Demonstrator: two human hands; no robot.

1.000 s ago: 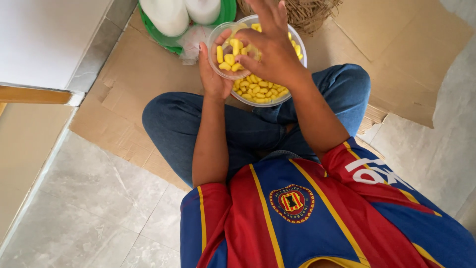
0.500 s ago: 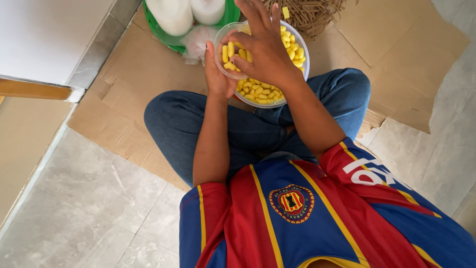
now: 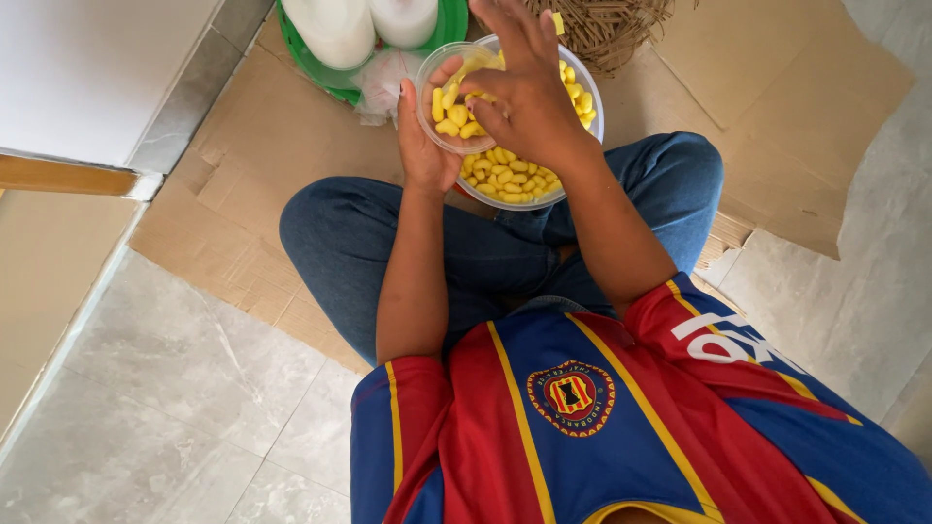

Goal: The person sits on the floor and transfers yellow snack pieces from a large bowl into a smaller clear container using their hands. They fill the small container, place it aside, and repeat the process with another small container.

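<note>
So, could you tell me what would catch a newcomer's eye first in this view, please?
The bright yellow pieces stand out first, heaped in a big clear bowl at the top centre, by the person's crossed legs. The left hand holds a small clear cup of the same pieces above the bowl, with the right hand over it. Below, the red and blue striped shirt fills the lower frame.

Looks like a home floor used as a small packing spot, not a real workshop. Person sits cross-legged on flattened cardboard laid over grey marble-look tiles. A bowl of yellow pieces, a green tray with white tubs and a woven basket sit around them.
</note>
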